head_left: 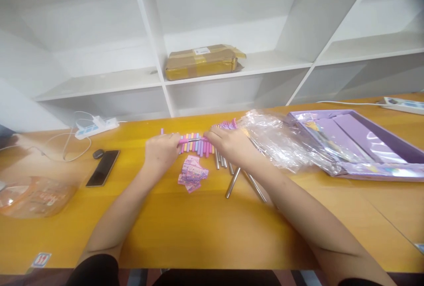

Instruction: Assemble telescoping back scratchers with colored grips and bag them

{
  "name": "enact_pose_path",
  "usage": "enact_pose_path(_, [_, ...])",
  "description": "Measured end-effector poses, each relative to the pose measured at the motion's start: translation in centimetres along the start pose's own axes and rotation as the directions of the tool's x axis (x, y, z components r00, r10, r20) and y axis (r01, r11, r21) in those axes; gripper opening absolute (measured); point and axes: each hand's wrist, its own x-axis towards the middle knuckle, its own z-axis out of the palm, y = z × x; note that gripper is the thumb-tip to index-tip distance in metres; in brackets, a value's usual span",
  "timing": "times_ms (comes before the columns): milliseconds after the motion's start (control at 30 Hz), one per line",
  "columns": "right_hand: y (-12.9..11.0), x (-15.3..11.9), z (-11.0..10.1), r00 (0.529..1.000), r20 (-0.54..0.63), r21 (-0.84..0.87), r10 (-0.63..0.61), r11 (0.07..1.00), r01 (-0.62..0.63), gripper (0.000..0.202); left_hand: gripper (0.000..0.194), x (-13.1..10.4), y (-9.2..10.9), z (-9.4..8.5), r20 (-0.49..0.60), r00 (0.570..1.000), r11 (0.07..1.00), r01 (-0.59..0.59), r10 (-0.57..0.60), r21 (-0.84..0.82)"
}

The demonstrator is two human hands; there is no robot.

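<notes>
1. Nearest, loose metal tubes (pixel 233 183) lie partly below and partly under the right hand (pixel 228 143), pointing different ways, so they look set down without sorting.
2. Printed pink cards (pixel 194 173) overlap in a small pile below the gap between the hands, probably left there to be within easy reach of both.
3. The left hand (pixel 161 149) is closed, its fingers gripping the pink end of a slim pink-and-silver rod (pixel 195 140). The right hand is curled closed around the rod's other end; its exact finger placement is hidden. Holding both ends likely keeps the rod steady and level.
4. Colored sticks (pixel 198 148) lie side by side between the hands, behind and under the rod, which seems to keep them easy to tell apart.
5. A dark phone (pixel 103 169) lies well to the left of the left hand.
6. Beyond the right hand, to its right, crumpled clear wrapping (pixel 281 144) lies against a purple box (pixel 380 130).
</notes>
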Motion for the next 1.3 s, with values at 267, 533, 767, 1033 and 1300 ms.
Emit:
enact_pose_path(267, [0.1,0.0,0.2,1.0,0.025,0.015,-0.008,1.0,0.008,0.032,0.042,0.1,-0.4,0.2,-0.041,0.998,0.998,-0.04,0.038,-0.048])
enact_pose_path(533, [-0.1,0.2,0.3,0.997,0.047,0.054,0.068,0.996,-0.07,0.035,0.035,0.3,-0.7,0.6,-0.033,0.999,1.0,-0.018,0.018,-0.019])
enact_pose_path(767, [0.4,-0.2,-0.9,1.0,0.013,-0.061,-0.002,0.998,0.003,0.033,0.032,0.3,-1.0,0.7,-0.059,0.998,1.0,-0.016,0.017,0.021])
enact_pose_path(1033, [0.7,0.0,-0.5,0.999,-0.038,-0.073,-0.021,0.997,0.018,0.035,0.031,0.5,-1.4,1.0,-0.097,0.995,0.998,-0.028,0.032,0.048])
enact_pose_path(1300, [1.0,-0.1,-0.4,0.997,-0.072,-0.035,-0.014,0.999,0.011,0.025,0.033,0.7,-1.5,1.2,-0.116,0.993,0.999,-0.032,0.034,0.021])
